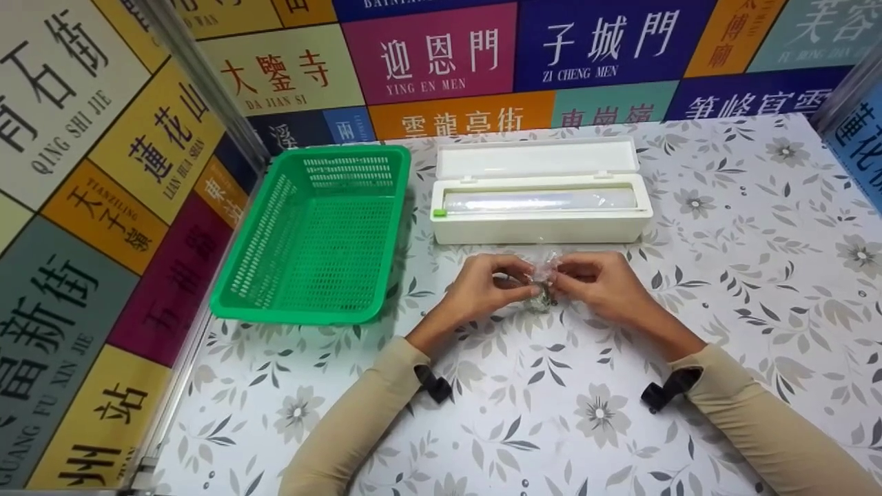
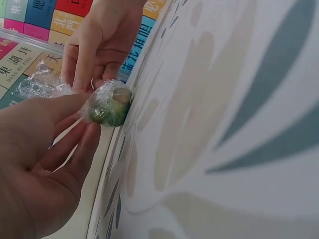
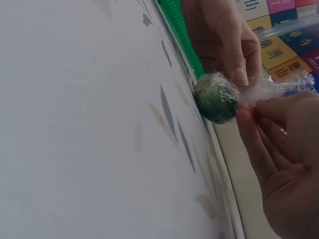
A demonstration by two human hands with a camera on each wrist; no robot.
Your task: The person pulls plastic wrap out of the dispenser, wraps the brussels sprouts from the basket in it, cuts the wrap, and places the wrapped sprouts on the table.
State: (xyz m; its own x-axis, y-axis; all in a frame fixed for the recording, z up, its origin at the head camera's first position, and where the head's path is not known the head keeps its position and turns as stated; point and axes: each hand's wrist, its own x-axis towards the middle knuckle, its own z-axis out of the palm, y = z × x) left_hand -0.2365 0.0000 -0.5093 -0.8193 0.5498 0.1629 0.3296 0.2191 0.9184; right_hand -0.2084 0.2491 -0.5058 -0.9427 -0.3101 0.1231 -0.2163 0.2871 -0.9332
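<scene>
A small round green thing (image 1: 541, 302), wrapped in clear cling film (image 1: 549, 265), is between the two hands low over the table. What it is under the film is hard to tell; in the left wrist view the green ball (image 2: 113, 110) shows a pale brownish spot. The left hand (image 1: 482, 286) pinches the gathered film beside the ball. From the other side, the right hand (image 1: 605, 284) pinches the film's bunched neck between thumb and fingers. In the right wrist view loose film (image 3: 286, 85) trails away from the ball (image 3: 217, 99).
Behind the hands stands a white cling film dispenser (image 1: 537, 232), lid (image 1: 537, 157) raised, with a roll (image 1: 537, 201) inside and a green slider (image 1: 439, 213) at its left. An empty green basket (image 1: 396, 234) sits to the left. Sign-covered panels (image 1: 427, 58) border the flowered tablecloth (image 1: 744, 386).
</scene>
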